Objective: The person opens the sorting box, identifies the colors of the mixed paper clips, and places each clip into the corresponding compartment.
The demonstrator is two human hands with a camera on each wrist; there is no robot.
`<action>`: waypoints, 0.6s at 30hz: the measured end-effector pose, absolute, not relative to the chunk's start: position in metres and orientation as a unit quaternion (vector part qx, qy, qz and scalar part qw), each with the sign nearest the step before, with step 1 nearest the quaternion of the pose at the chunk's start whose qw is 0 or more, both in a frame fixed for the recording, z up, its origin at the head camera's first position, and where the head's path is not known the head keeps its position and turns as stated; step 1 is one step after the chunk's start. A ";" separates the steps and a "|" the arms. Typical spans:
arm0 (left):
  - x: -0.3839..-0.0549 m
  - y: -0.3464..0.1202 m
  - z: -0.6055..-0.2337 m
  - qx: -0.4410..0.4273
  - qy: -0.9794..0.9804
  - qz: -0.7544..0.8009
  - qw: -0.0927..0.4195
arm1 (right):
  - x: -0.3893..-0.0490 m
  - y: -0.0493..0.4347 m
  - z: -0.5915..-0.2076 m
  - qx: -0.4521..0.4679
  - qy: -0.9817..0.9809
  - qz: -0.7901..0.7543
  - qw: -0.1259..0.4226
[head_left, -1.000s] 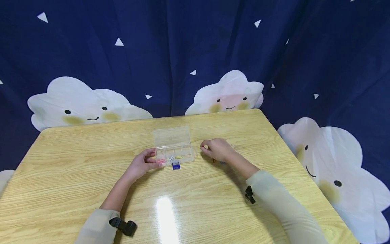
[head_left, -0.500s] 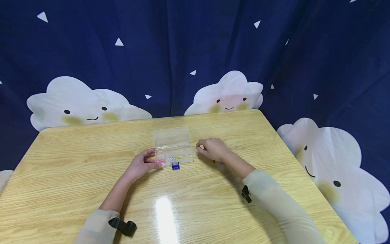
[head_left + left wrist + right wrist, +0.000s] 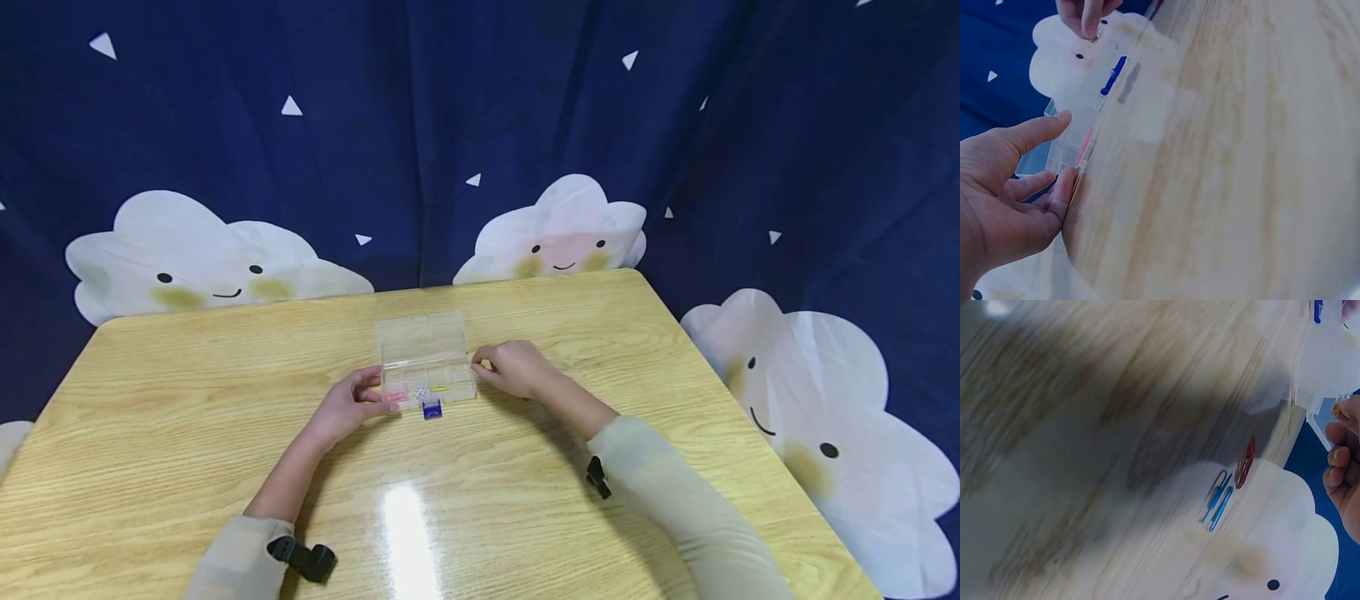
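A clear plastic compartment box [image 3: 462, 385] lies with its lid [image 3: 422, 337] folded back on the table. Pink paper clips [image 3: 395, 397], white paper clips [image 3: 421, 391] and yellow paper clips [image 3: 438, 387] sit in separate front compartments; a blue latch [image 3: 432, 408] hangs at the front. My left hand [image 3: 351, 408] holds the box's left end, thumb toward the front, fingers bent at the side. Beside the right end, my right hand [image 3: 513, 367] pinches an orange paper clip [image 3: 1335, 411], seen in the right wrist view; its far part is hidden by the fingers.
In the right wrist view, red paper clips [image 3: 1245, 462] and blue paper clips [image 3: 1216, 501] lie on the glossy wooden table [image 3: 300, 342] to the right of the box. A dark blue curtain [image 3: 420, 125] with cloud prints hangs behind the table.
My right hand has moved left, from beside the box to its right edge. The left hand and the box have stayed in place.
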State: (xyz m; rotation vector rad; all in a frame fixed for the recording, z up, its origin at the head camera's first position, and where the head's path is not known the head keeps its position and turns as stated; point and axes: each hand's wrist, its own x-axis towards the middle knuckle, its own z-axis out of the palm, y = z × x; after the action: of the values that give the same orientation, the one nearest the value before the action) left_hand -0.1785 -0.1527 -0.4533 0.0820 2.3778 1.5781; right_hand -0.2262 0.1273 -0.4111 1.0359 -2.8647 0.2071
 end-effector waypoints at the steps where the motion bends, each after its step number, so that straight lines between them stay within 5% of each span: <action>1: -0.178 -0.153 -0.453 0.027 0.824 0.548 0.143 | -0.226 0.126 -0.411 0.341 -0.937 0.068 0.041; 18: -0.178 -0.152 -0.453 0.030 0.822 0.550 0.142 | -0.224 0.109 -0.409 0.360 -0.930 0.065 0.038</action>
State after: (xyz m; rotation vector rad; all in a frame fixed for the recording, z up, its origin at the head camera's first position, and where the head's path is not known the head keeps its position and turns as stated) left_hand -0.1777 -0.1523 -0.4533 0.0859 2.3730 1.5875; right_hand -0.2244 0.1090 -0.4094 1.1039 -2.8530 0.1984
